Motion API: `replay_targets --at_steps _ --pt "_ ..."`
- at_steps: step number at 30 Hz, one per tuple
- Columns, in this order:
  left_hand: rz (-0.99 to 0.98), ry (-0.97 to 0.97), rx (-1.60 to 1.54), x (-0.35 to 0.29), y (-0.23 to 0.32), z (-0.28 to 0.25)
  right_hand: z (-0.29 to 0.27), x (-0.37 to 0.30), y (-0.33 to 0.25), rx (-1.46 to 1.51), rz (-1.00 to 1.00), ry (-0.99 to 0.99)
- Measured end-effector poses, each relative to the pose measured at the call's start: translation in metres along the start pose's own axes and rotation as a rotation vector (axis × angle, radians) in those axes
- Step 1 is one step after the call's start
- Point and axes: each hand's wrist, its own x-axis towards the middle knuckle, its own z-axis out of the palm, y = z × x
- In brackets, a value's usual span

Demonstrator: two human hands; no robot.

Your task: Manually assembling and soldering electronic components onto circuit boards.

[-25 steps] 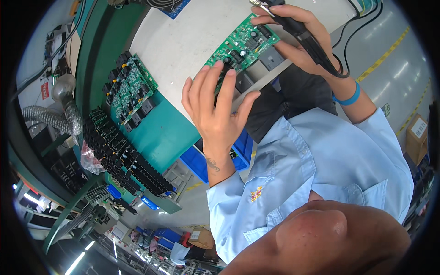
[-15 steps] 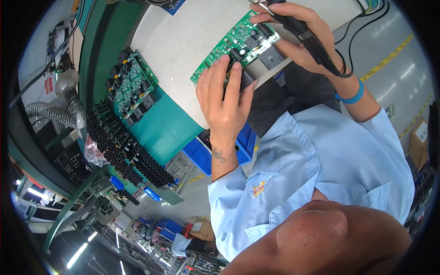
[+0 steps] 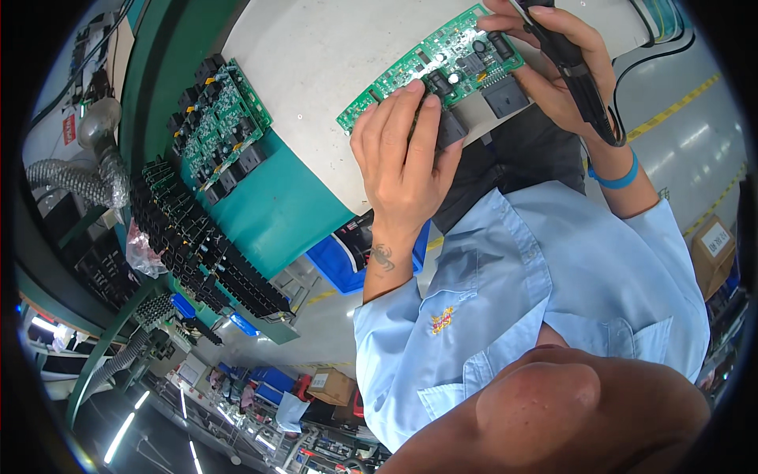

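A green circuit board, crowded with small parts and black connectors, is tilted between my hands over the front edge of the white worktop. My left hand grips its left end, fingers across the parts and thumb by a black connector. At the right end, my right hand has fingertips and thumb at the board's edge. That same hand holds a black corded soldering iron, its handle running down across the palm. The iron's tip is out of view at the top.
A second populated board lies on the green mat to the left. Beyond it stands a long row of upright boards. A flexible metal duct is at far left, a blue bin below the table edge. Cables hang at right.
The board and both hands have shifted right in the picture, the right hand furthest. The iron has swung steeper, and its metal shank has left the top of the view. Both grips stay.
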Motion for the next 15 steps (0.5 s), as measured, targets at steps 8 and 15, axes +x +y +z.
replay_targets --at_steps 8,15 --pt "-0.033 0.015 -0.049 0.000 0.003 0.004 -0.010 0.000 -0.005 -0.048 0.006 -0.013" --pt "-0.040 0.015 -0.057 -0.002 0.005 0.002 -0.021 -0.007 -0.011 -0.077 0.012 -0.029"
